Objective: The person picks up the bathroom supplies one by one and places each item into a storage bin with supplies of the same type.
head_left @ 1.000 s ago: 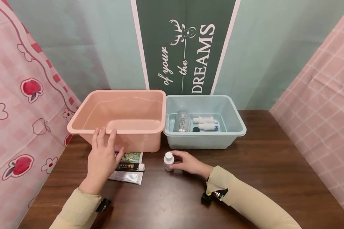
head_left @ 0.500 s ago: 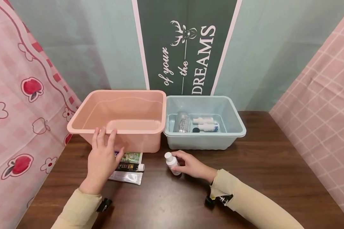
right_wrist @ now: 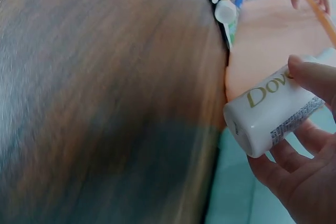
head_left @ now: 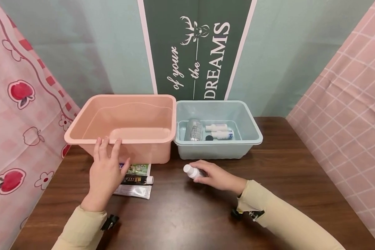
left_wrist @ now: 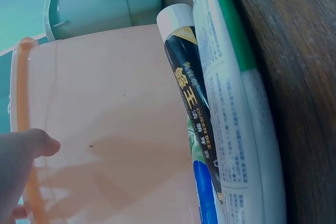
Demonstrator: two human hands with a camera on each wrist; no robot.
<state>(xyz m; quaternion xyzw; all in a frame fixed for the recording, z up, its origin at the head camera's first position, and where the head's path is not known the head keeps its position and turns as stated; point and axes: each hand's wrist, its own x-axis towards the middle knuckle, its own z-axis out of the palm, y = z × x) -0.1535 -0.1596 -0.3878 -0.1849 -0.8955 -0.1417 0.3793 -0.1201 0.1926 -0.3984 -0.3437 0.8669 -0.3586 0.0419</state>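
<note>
In the head view my right hand (head_left: 217, 176) grips a small white bottle (head_left: 193, 171) in front of the blue bin, its cap tilted toward the left. "Dove" is printed on the white bottle (right_wrist: 275, 109) in the right wrist view, with the thumb on one side and fingers curled under it. My left hand (head_left: 105, 173) rests its fingertips on the front rim of the pink bin (head_left: 143, 152), fingers fairly straight. Below that hand lie a black toothpaste tube (head_left: 135, 180), a pale tube (head_left: 134, 191) and a green packet (head_left: 139, 169), partly hidden by the hand.
The blue bin (head_left: 212, 151) stands right against the pink one. Inside it are a clear bottle (head_left: 194, 130), two small white bottles (head_left: 222, 134) and a black cap (head_left: 209, 138). Curtains hang behind and on both sides of the brown table (head_left: 187, 222).
My right hand has lifted the white bottle off the table, tilted it and drawn it slightly right. The left hand keeps its place on the pink bin's rim. The head view has shifted slightly.
</note>
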